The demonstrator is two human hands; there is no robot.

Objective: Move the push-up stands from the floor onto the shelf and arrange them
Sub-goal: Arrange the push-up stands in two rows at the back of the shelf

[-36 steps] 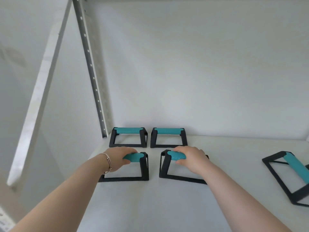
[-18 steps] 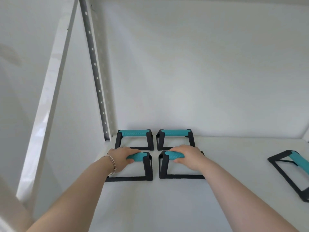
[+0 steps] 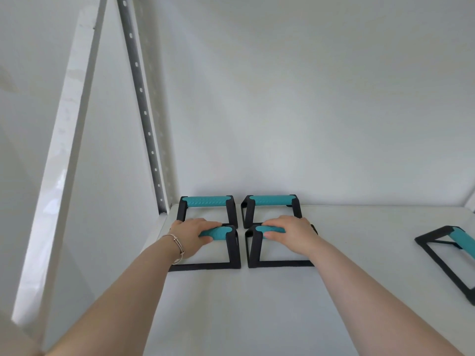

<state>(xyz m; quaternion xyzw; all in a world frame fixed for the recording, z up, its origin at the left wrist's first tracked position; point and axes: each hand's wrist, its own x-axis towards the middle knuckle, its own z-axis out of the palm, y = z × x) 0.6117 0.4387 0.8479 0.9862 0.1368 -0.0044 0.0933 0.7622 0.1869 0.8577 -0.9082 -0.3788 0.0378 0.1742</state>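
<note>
Several black push-up stands with teal handles stand on the white shelf [image 3: 257,304]. Two sit side by side at the back: the back-left stand [image 3: 207,201] and the back-right stand [image 3: 271,200]. Right in front of them are two more. My left hand [image 3: 192,236] is wrapped around the teal handle of the front-left stand [image 3: 232,253]. My right hand [image 3: 290,233] grips the handle of the front-right stand [image 3: 253,250]. Both front stands rest flat on the shelf, square to the back pair. A fifth stand [image 3: 447,255] lies askew at the right edge.
The shelf's back wall [image 3: 308,111] rises behind the stands. A perforated metal upright [image 3: 144,106] runs up the back left corner, and a white side panel [image 3: 61,150] closes the left side. The shelf surface in front of the stands is bare.
The front-right stand, angled a second ago, now sits straight beside the front-left one. Both front stands have slid back close to the rear pair. The view has shifted a little.
</note>
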